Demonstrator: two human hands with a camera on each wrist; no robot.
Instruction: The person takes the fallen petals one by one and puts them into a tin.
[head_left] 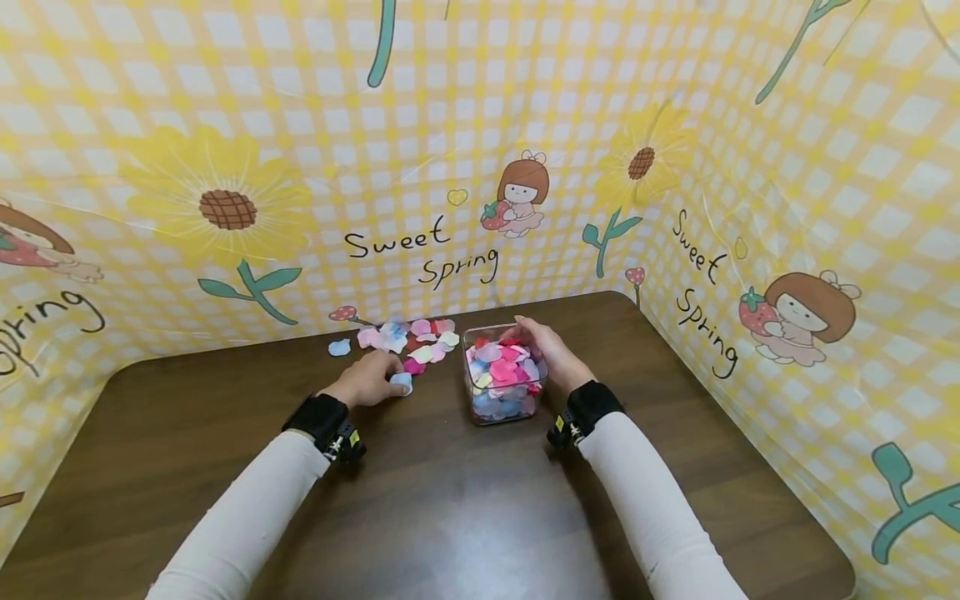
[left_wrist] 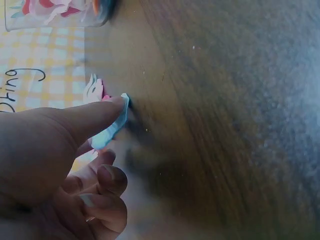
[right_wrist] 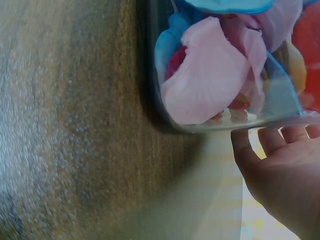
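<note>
Between thumb and fingers, my left hand (head_left: 367, 379) pinches a light blue petal (head_left: 402, 382) just above the table. The left wrist view shows this petal (left_wrist: 111, 131) edge-on under the thumb, with the other fingers curled below. My right hand (head_left: 551, 350) holds a clear square box (head_left: 504, 421) at its far right side, fingers around the rim and wall. Pink, red, blue and white petals (head_left: 504, 367) fill the box. In the right wrist view the fingers lie against the box's wall, partly seen through it.
Loose petals (head_left: 393, 336) in several colours lie at the table's back edge, beyond my left hand. One blue petal (head_left: 340, 347) sits apart at their left. A yellow checked cloth (head_left: 420, 167) stands behind the brown table (head_left: 420, 500) and along its right side.
</note>
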